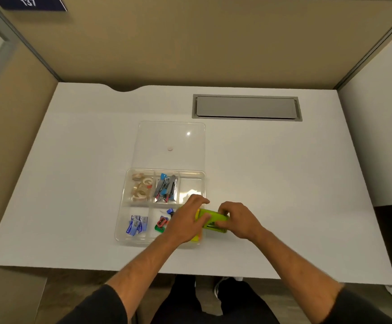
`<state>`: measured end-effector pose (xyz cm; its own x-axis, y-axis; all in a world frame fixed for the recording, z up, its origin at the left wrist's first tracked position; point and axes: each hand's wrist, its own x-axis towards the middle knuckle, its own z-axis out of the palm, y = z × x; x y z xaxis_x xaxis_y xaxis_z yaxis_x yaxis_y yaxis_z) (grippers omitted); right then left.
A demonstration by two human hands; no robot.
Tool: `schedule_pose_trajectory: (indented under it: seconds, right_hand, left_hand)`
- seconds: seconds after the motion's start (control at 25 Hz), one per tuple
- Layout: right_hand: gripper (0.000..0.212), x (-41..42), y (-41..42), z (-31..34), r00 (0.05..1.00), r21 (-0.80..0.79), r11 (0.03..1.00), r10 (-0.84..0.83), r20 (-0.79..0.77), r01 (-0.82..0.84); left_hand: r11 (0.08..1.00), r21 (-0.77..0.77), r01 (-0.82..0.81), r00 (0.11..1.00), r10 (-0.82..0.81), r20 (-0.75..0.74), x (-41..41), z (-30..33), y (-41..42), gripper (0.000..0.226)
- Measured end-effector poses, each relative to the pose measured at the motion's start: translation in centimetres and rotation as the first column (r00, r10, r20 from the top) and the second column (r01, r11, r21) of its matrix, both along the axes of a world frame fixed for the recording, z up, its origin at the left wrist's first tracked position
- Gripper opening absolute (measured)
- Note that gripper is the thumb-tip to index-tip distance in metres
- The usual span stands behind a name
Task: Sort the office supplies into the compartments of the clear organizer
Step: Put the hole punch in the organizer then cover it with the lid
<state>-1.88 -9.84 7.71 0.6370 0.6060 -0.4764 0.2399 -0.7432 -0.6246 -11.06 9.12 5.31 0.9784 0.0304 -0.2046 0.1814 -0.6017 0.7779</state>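
Head view: both hands, left [185, 219] and right [236, 217], grip a green stapler [213, 222] at the clear organizer's [122, 206] lower-right edge, mid-frame; its lid [170, 139] lies above on the white desk [283, 183], beige partitions around.

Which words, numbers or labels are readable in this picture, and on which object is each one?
"137": white digits on the dark blue sign on the partition wall, top left.
Blue packets in the organizer: print too small to read.
Green stapler, held by both hands: no readable text.
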Motion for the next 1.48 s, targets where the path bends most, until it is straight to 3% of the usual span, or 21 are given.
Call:
schedule_pose_trajectory:
  seconds: [0.2,0.44,0.88,1.2,1.48]
  right_hand:
    - [0.019,-1.1,2.3,-1.1,0.977,-0.052,0.975,-0.215,-0.009,0.214]
    - [0.023,-1.6,5.5,-2.2,0.905,-0.064,0.903,-0.424,0.023,0.424]
    - [0.029,-2.0,11.2,-3.1,0.805,-0.046,0.804,-0.589,0.073,0.593]
    - [0.033,-0.2,14.3,-4.8,0.707,-0.133,0.694,-0.699,0.108,0.707]
    - [0.037,0.3,16.0,-6.1,0.732,-0.236,0.694,-0.657,0.180,0.681]
  left_hand:
    - [0.929,0.366,0.044,0.998,-0.060,0.032,-1.9,-2.9,8.0,0.060]
    - [0.788,0.603,0.123,0.992,-0.091,-0.083,-3.1,-5.8,16.1,0.077]
    - [0.755,0.634,0.168,0.985,-0.105,-0.137,-2.6,-8.4,18.5,0.086]
    - [0.750,0.643,0.153,0.988,-0.108,-0.109,-2.8,-9.2,18.6,0.089]
    - [0.750,0.642,0.160,0.987,-0.119,-0.108,-2.8,-9.5,18.7,0.088]
